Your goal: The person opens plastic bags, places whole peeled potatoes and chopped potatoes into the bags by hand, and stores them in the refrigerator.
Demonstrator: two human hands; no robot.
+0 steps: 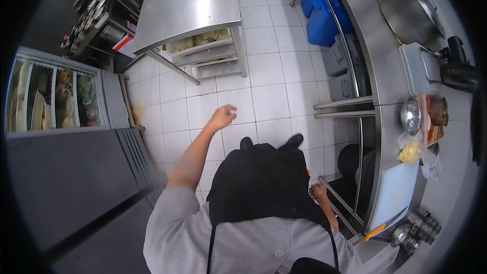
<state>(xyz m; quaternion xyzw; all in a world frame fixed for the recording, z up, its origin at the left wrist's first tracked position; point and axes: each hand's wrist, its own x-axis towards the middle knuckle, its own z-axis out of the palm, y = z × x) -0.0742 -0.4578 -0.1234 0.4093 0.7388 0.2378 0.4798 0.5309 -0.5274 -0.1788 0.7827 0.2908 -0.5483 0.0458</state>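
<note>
My left hand is stretched forward over the white tiled floor. Its fingers curl in towards the thumb, and I make out no object in them. Low at my right side, my right hand is closed beside the metal rail under the counter. A small reddish and pale thing shows at its fingers, too small to name. My black apron fills the lower middle of the view.
A steel table with vegetables beneath stands ahead. On the right counter are a cutting board, an orange-handled knife, a metal bowl and a large pot. A glass-fronted fridge stands left.
</note>
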